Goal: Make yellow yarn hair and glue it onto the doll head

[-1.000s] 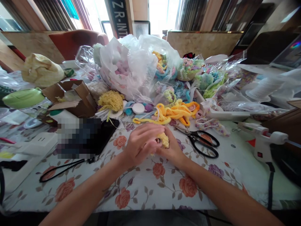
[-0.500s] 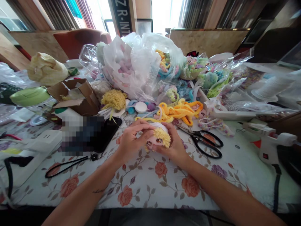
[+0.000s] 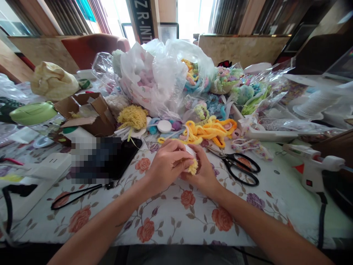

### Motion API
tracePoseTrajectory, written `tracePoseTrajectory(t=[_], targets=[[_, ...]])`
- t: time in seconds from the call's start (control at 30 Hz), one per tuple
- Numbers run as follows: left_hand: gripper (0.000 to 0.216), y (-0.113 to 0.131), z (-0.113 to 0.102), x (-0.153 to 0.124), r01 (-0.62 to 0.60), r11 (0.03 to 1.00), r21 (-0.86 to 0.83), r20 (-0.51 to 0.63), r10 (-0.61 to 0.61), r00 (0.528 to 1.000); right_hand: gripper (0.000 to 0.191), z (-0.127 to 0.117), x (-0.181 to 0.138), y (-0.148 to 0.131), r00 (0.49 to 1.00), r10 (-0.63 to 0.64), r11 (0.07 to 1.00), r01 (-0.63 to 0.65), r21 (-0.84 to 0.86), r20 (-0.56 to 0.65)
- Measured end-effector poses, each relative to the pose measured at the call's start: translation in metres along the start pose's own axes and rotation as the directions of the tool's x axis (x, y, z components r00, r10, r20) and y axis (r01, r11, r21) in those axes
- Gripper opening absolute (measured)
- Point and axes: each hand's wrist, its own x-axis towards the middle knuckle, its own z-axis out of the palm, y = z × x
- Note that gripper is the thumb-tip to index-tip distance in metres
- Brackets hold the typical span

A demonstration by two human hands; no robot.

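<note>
Between my two hands, just above the flowered tablecloth, is a small doll head (image 3: 192, 168) with fuzzy yellow hair and a white top. My right hand (image 3: 203, 170) wraps around its right side and underside. From the left, my left hand (image 3: 172, 162) closes over its front, fingers and thumb pressed together at the yellow hair. The face is hidden behind my left fingers. Beyond my hands lie fuzzy orange-yellow strips (image 3: 211, 130). Black-handled scissors (image 3: 242, 167) rest on the cloth to the right of my right hand.
A black phone (image 3: 125, 158) and a wrist strap (image 3: 77, 195) lie at left, near a white power strip (image 3: 41, 184). A glue gun (image 3: 311, 165) is at right. Behind stand a cardboard box (image 3: 91, 110), a yellow yarn bundle (image 3: 132, 117) and plastic bags (image 3: 165, 73) of plush pieces.
My left hand has shifted right and over the front of the doll head, covering the face that showed before. My right hand still holds it in about the same place.
</note>
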Motion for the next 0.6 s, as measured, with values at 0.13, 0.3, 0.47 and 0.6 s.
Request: tracePoseTrajectory(t=[0.13,0.3,0.47,0.6], targets=[[0.015,-0.001,0.000,-0.002,-0.017,1.000,-0.009,-0.038,0.017,0.999,0.071,0.001,0.001,-0.001,1.000,0.002,0.999,0.000,0.050,-0.029],[0.019,-0.007,-0.009,-0.006,0.018,0.999,-0.027,-0.154,-0.022,0.988,0.069,0.002,0.000,-0.005,0.999,0.046,0.987,-0.042,0.158,-0.023],[0.010,-0.009,-0.005,-0.008,-0.015,1.000,0.017,-0.154,0.017,0.988,0.071,0.002,0.000,-0.005,0.998,0.062,0.992,-0.058,0.109,-0.030],[0.027,-0.010,-0.011,-0.020,-0.002,0.998,0.057,-0.138,0.010,0.990,0.067,0.003,0.001,-0.007,0.997,0.063,0.985,-0.055,0.163,-0.045]])
